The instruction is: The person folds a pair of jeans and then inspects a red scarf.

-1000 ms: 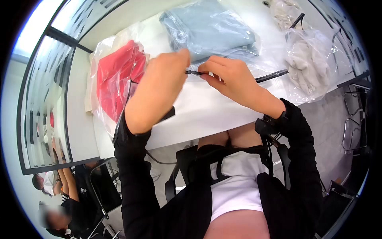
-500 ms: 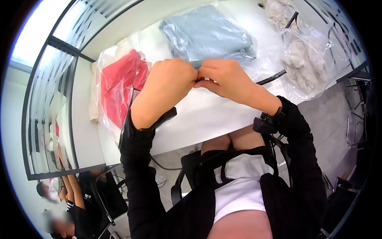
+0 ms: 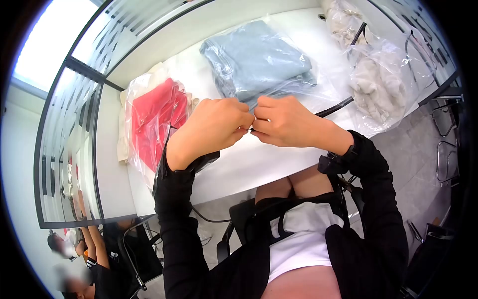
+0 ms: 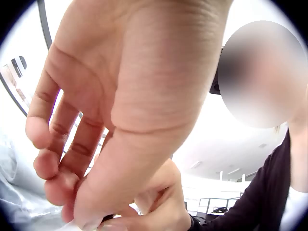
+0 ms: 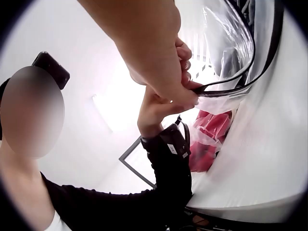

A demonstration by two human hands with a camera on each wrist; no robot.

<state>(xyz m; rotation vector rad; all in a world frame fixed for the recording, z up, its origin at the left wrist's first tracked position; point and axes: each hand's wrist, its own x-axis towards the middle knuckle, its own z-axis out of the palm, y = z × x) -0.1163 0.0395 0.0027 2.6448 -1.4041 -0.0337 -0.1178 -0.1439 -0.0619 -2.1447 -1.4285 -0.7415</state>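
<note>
A light blue folded garment (image 3: 254, 57) lies inside a clear plastic bag (image 3: 326, 82) on the table, just beyond both hands. The bag's opening has a black edge strip (image 5: 231, 90), which runs into the right hand's fingers in the right wrist view. My right hand (image 3: 289, 122) pinches this strip between thumb and fingers. Fingertips nearly meeting it, my left hand (image 3: 214, 123) pinches the same edge from the left. A small black bit (image 4: 107, 218) shows at the left thumb tip in the left wrist view. The fingers hide the rest of the pinched part.
Left on the white table (image 3: 239, 167) is a red garment (image 3: 154, 119) in clear plastic. Off-white garments (image 3: 378, 89) in clear bags lie at the right. A framed glass partition (image 3: 69, 149) borders the left side, and other people sit beyond it.
My left hand has come in to the right hand, covering most of the black strip that showed between them. Both hands now appear lower in the head view, which has shifted slightly.
</note>
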